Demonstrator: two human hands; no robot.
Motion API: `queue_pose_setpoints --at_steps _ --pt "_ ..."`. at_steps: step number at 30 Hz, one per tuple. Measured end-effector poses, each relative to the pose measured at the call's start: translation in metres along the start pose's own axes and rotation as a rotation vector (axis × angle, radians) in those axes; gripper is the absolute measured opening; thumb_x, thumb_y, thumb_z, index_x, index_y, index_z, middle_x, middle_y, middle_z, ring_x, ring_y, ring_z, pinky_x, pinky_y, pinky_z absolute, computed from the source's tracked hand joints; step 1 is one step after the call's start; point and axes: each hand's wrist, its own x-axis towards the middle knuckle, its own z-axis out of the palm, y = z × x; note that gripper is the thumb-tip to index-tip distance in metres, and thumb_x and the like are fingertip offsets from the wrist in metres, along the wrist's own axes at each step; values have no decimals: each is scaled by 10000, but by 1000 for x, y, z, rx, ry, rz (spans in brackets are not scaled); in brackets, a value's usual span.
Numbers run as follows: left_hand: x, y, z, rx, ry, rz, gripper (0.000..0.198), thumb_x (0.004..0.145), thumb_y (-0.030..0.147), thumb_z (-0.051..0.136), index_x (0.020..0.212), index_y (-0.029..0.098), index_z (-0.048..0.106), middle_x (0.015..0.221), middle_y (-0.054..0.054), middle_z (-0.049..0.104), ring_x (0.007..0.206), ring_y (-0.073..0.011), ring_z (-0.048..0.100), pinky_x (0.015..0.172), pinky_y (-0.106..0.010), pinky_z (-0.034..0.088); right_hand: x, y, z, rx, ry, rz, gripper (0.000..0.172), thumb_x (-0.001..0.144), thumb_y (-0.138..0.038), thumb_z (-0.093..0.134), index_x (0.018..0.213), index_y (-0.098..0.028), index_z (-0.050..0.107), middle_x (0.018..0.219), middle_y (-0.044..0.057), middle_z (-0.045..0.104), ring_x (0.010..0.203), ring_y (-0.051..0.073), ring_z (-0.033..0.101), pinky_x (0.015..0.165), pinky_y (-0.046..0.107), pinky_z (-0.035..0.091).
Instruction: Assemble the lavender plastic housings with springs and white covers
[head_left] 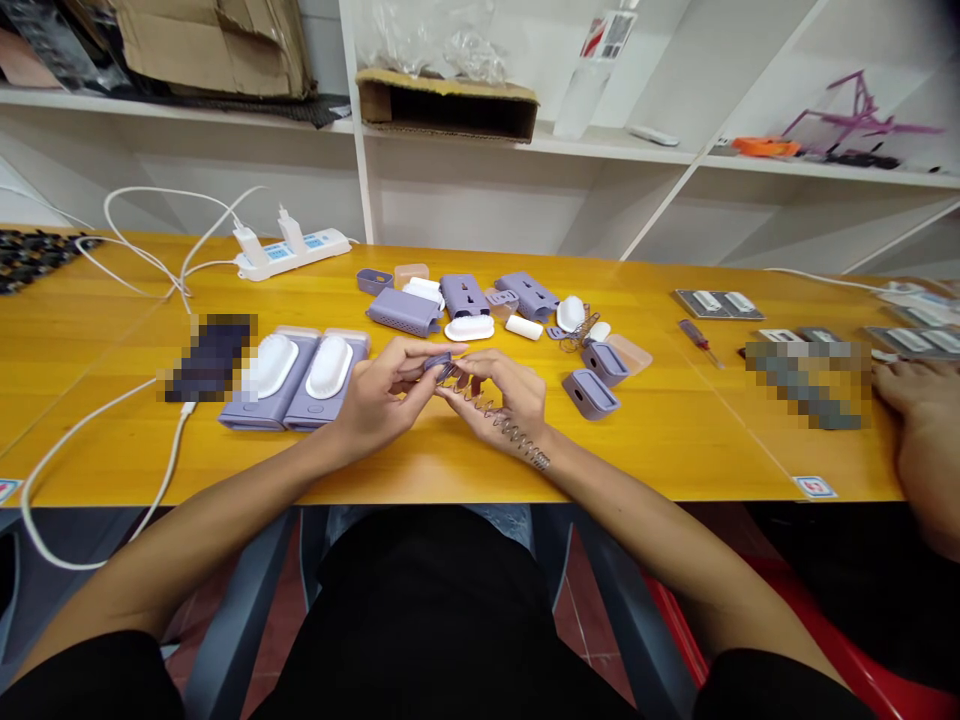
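My left hand (386, 395) is closed on a small purple part (437, 364) above the table's front half. Against it, my right hand (506, 395) pinches the near end of a metal spring (517, 438), whose coils trail over the palm to the wrist. Beyond the hands lie purple housings (463, 297), a white oval piece (469, 328) and a white cylinder (523, 327). More springs (581, 335) lie near another white oval piece. Two purple boxes (591, 394) stand to the right of my right hand. Left of my left hand are two purple units with white ovals (328, 367).
A phone (211, 358) with a white cable lies at the left, before a power strip (296, 254). A screwdriver (701, 345) and grey metal parts (720, 303) lie at the right, near another person's hand (919, 395). Shelves (600, 145) rise behind the table.
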Motion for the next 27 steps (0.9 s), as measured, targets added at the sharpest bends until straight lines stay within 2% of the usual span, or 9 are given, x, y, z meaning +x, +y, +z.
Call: queue_pose_setpoints --at_steps 3,9,16,22,27 --pt "3 7 -4 84 -2 2 388 1069 283 697 1448 201 698 1330 -105 831 1122 -220 853 968 -310 727 2 -1 1 -40 26 -59 340 922 -432 907 1174 -265 752 953 83 817 707 222 728 570 371 617" --pt "8 11 -9 208 26 86 322 1051 227 710 1352 271 816 1299 -39 839 1159 -218 842 1090 -385 692 4 -4 1 -40 47 -116 336 951 -364 886 1235 -258 741 989 84 817 711 206 728 552 345 606" --pt "7 12 -7 104 57 -13 269 1036 271 748 1285 258 850 1245 -40 856 1065 -208 859 978 -356 734 2 -1 0 26 -3 28 369 896 -436 929 1168 -272 744 999 83 802 756 218 736 588 363 616" --pt "6 11 -5 24 115 -89 252 997 312 813 1222 216 874 1179 -65 872 1011 -218 864 976 -363 733 4 -5 1 -52 39 -92 381 933 -298 896 1273 -260 727 1035 82 731 753 194 672 600 341 583" --pt "6 11 -5 0 152 -117 257 964 291 843 1210 227 881 1166 -64 875 1005 -220 867 991 -353 727 5 -6 0 -92 47 -80 363 967 -291 845 1308 -263 721 1145 88 641 811 184 676 609 321 587"
